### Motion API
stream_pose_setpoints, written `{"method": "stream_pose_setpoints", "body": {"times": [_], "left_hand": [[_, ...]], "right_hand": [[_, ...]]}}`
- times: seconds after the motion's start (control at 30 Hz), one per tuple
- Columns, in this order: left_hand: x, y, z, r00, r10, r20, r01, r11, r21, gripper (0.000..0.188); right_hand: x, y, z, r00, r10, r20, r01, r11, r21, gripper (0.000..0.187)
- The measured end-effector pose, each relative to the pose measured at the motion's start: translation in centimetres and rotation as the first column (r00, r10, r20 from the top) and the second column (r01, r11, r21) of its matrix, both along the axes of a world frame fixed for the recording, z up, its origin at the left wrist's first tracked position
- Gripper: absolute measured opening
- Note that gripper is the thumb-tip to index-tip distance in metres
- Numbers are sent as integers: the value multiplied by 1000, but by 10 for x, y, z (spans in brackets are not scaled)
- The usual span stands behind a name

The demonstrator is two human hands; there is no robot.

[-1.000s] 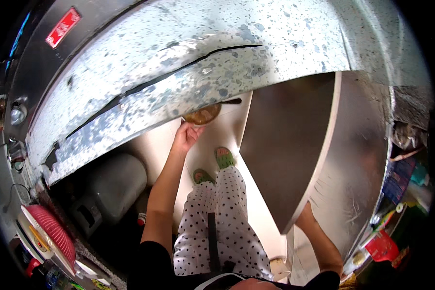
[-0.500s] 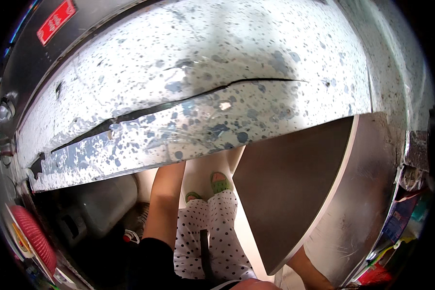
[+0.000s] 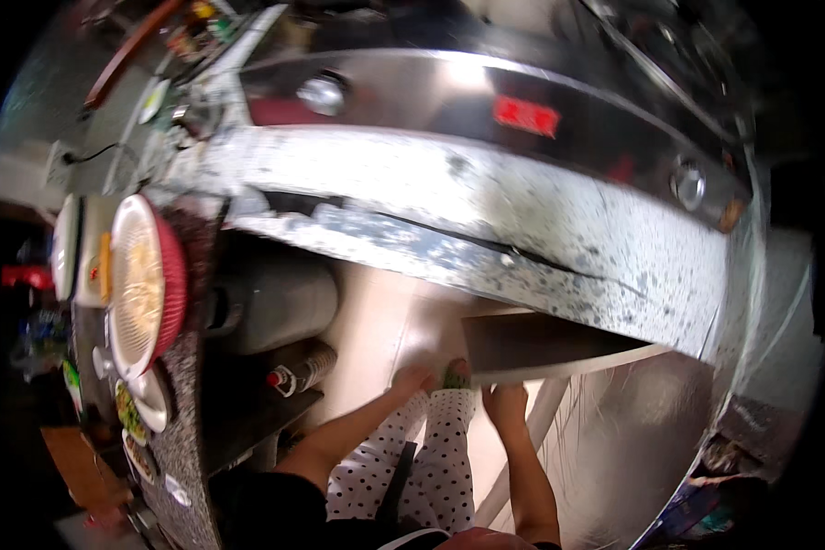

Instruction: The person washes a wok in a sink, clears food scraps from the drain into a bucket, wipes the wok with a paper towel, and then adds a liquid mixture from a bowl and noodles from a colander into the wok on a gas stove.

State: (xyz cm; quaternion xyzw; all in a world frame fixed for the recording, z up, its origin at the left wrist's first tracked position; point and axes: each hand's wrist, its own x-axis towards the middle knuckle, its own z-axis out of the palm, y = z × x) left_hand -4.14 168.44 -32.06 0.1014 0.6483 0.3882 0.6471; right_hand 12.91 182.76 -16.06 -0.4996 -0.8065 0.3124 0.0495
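Observation:
My left hand [image 3: 414,379] is low beneath the white speckled counter, above my polka-dot trousers and near the pale floor. Blur smears its fingers, and no object shows in it. To its right, my right hand [image 3: 506,400] is closed at the near edge of a dark brown cabinet door [image 3: 559,341] with a pale rim. The door juts out from under the counter. Its far side is hidden by the counter front [image 3: 486,261].
A red and white colander [image 3: 172,293] with pale food stands on the granite ledge at left, beside small plates. Below it are a grey container [image 3: 289,302] and a bottle [image 3: 304,368]. A steel stove [image 3: 412,87] sits beyond the counter. A shiny panel [image 3: 628,440] rises at right.
My view has turned and pulled back, bringing the stove and colander into sight. My left hand has come out from under the counter. The cabinet door now shows at a flatter angle.

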Motion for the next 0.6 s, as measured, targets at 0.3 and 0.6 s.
{"method": "stream_pose_setpoints", "body": {"times": [0.3,0.6], "left_hand": [[-56,-173,114,840,486,-241,-516,853,-79,19],[-48,107,128,471,566,676,-582,776,-244,35]], "right_hand": [[-85,88,-11,964,-264,-22,264,950,167,33],[-82,90,-9,964,-244,109,228,964,137,33]]}}
